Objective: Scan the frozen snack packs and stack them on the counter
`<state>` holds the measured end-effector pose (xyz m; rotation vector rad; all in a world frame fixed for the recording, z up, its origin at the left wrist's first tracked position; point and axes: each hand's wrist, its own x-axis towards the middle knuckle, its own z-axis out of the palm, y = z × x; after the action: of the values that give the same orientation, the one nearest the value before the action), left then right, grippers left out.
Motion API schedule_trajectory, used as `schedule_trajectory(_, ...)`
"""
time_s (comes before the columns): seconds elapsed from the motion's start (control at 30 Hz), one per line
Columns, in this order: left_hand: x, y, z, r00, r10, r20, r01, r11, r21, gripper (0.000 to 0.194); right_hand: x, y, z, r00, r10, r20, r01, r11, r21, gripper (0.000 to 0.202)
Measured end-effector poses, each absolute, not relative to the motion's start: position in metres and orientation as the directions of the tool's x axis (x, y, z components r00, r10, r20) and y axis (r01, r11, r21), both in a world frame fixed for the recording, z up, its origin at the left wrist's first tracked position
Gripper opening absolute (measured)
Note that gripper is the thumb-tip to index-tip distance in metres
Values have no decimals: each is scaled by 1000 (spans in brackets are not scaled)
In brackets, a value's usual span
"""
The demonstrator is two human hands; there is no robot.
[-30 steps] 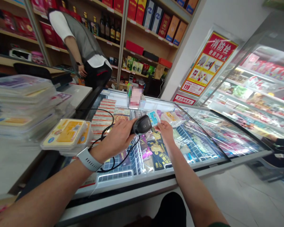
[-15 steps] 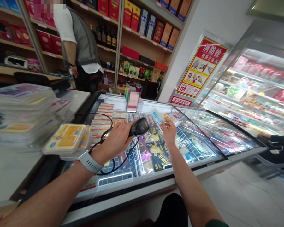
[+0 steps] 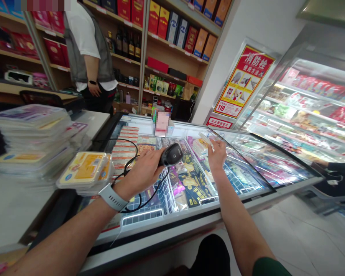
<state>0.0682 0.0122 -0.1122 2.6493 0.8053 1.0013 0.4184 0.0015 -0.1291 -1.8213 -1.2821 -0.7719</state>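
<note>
Here, scanner [image 3: 172,154] nose rightward (level).

Black scanner [image 3: 171,154], white watch strap [image 3: 112,196], yellow-labelled packs [image 3: 84,168].

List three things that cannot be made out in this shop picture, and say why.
- Head view: print on the small packet in the right hand: seen edge-on, too small.
- Scanner window: faces away; left hand covers the grip.
- Co-worker: head cut off by the top edge.

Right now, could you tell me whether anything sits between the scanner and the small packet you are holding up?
Nothing visible does. The scanner in the left hand and the small packet in the right hand are separated by open air above the freezer lid.
</note>
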Motion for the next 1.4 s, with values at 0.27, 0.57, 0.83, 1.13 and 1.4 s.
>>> schedule_trajectory(0.27,68,13,-113,624,539,566,414,-842,346,51,422,5,-140,302,585,753,942,-304,-141,35)
schedule_trajectory(0.57,68,12,-113,621,526,581,407,-850,335,50,425,4,-146,257,633,730,960,-254,-118,38)
schedule_trajectory(0.83,69,12,-113,618,533,578,414,-845,337,48,423,4,-147,276,665,694,949,-304,-87,41)
schedule_trajectory(1.13,69,12,-111,618,538,573,421,-842,337,48,420,0,-148,283,617,734,953,-267,-143,42)
schedule_trajectory(1.4,69,10,-110,621,543,566,416,-840,349,49,406,-5,-138,289,532,796,957,-167,-236,36)
